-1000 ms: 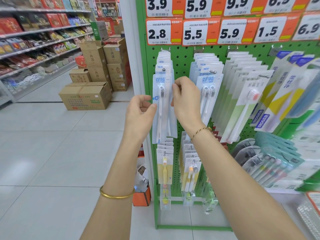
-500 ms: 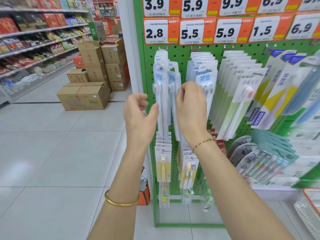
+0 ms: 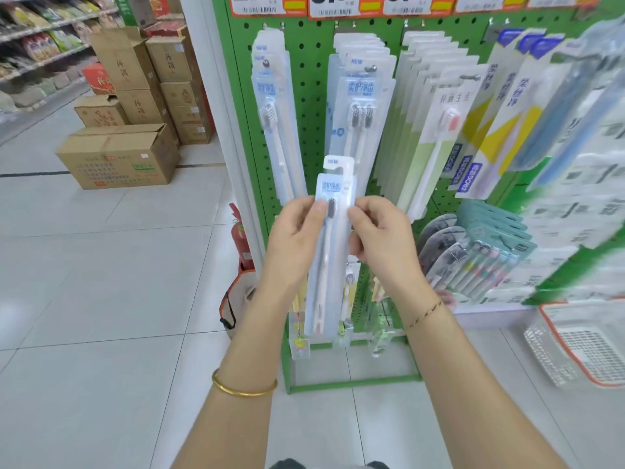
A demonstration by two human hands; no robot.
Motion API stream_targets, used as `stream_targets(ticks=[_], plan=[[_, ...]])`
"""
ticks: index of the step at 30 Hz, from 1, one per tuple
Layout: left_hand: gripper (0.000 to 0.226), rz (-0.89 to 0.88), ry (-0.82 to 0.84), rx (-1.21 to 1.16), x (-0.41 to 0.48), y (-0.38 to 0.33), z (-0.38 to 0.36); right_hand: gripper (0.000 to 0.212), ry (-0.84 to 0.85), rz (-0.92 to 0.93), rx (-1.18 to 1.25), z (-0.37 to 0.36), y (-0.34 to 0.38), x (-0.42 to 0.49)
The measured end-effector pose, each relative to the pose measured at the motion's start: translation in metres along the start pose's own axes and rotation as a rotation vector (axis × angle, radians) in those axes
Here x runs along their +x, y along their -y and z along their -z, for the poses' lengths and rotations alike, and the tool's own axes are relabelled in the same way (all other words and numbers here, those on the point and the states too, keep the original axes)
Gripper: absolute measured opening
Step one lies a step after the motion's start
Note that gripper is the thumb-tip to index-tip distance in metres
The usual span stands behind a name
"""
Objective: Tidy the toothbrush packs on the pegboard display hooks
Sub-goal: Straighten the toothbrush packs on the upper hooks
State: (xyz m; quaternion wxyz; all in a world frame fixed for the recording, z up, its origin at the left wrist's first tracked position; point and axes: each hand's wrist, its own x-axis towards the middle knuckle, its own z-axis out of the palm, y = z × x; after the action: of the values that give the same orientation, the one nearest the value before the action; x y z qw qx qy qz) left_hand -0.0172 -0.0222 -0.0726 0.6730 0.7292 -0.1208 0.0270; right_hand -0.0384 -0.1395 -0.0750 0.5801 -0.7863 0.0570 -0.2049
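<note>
A clear toothbrush pack (image 3: pixel 333 231) with a blue label and a "NEW" tab is off the hooks, held upright in front of the green pegboard (image 3: pixel 306 96). My left hand (image 3: pixel 296 238) pinches its left edge, thumb on the front. My right hand (image 3: pixel 380 235) pinches its right edge. Above, a row of the same packs (image 3: pixel 270 106) hangs on the leftmost hook. A second row (image 3: pixel 362 96) of twin-brush packs hangs beside it. The lower packs are mostly hidden behind my hands.
More toothbrush packs (image 3: pixel 436 106) fill the hooks to the right. Stacked cardboard boxes (image 3: pixel 118 157) stand on the tiled floor at left. A red fire extinguisher (image 3: pixel 241 231) stands by the display's left post. A white mesh basket (image 3: pixel 585 346) sits at lower right.
One pack has come off the leftmost hook and moved down, now held between both hands below the hanging rows. The camera has tilted downward.
</note>
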Motion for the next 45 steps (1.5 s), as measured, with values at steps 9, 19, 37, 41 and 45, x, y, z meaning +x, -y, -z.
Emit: stream_targets(ticks=[9,19,37,41,45], plan=[[0.023,0.177,-0.016,-0.176,-0.009,0.015,-0.006,0.020,0.118,-0.062,-0.015,0.007,-0.022,-0.019],[0.012,0.127,0.037,0.011,-0.010,0.028,-0.005,0.025,0.165,-0.054,-0.049,0.008,-0.040,-0.026],[0.100,0.453,0.675,0.469,-0.050,0.067,0.016,0.019,0.079,-0.261,0.044,-0.004,-0.072,-0.030],[0.108,0.481,0.718,0.644,-0.053,0.073,0.019,0.020,0.074,-0.256,-0.010,-0.008,-0.075,-0.032],[0.107,0.464,0.660,0.642,-0.056,0.074,0.018,0.020,0.066,-0.255,-0.028,-0.010,-0.073,-0.032]])
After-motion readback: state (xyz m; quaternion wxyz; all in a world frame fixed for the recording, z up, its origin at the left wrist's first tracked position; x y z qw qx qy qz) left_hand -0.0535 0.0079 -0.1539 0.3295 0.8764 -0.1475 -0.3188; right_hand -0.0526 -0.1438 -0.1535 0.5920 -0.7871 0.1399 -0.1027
